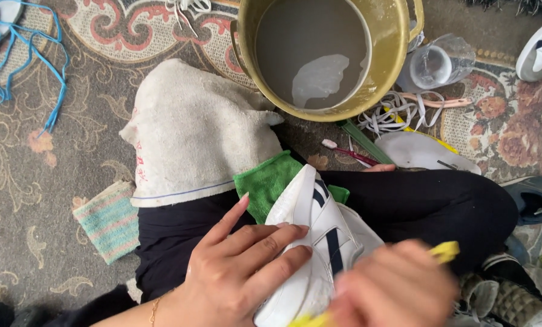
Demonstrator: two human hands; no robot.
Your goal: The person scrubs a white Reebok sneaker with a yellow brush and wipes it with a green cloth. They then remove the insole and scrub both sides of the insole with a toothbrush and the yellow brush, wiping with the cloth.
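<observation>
A white shoe with dark stripes is held across the lap, resting on black trousers, toe pointing up and away. The left hand is laid over the shoe's near side, fingers spread and pressed flat on the upper, thumb raised toward a green cloth tucked under the toe. The right hand is blurred at the shoe's heel end and is closed around a yellow tool, one end seen past the knuckles and another yellow bit below by the sole; what kind of tool it is cannot be told. A pale towel is draped over the left knee, touching the green cloth. A brass-coloured basin of cloudy water stands on the carpet just beyond the knees. To its right are seen a clear plastic cup, a tangle of white laces, a white insole and a toothbrush. A striped cloth lies on the carpet to the left, blue laces at the upper left corner, and another white shoe at the upper right edge.
</observation>
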